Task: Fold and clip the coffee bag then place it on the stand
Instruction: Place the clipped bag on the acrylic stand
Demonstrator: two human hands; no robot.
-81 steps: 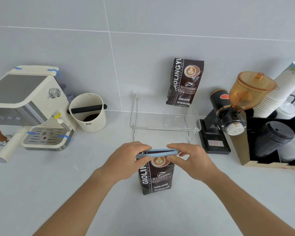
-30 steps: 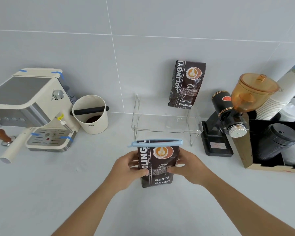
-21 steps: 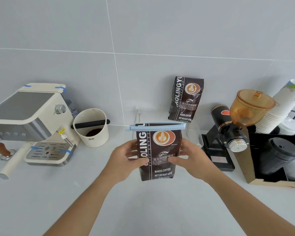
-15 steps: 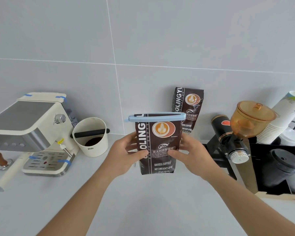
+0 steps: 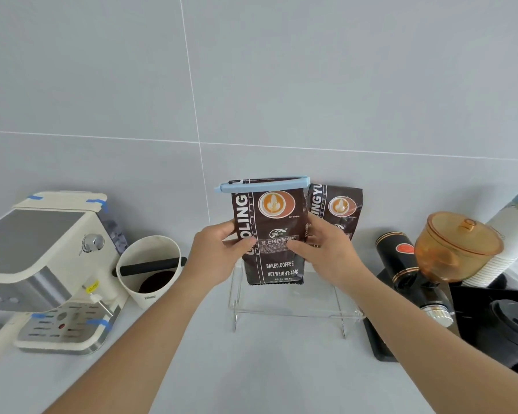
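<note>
1. The left hand [image 5: 219,252] and right hand [image 5: 326,249] each grip a side of the coffee bag [image 5: 271,231].
2. A blue clip [image 5: 262,184] seals its folded top.
3. The bag hangs upright above the clear stand [image 5: 293,309].

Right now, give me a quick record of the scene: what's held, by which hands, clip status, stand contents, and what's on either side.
held item: coffee bag, upright, above the stand
hands: left hand and right hand, one on each side of the bag
clip: blue clip across the folded top
stand: clear acrylic stand, second coffee bag at its back right
left side: espresso machine, knock box
right side: grinder, paper cups
</note>
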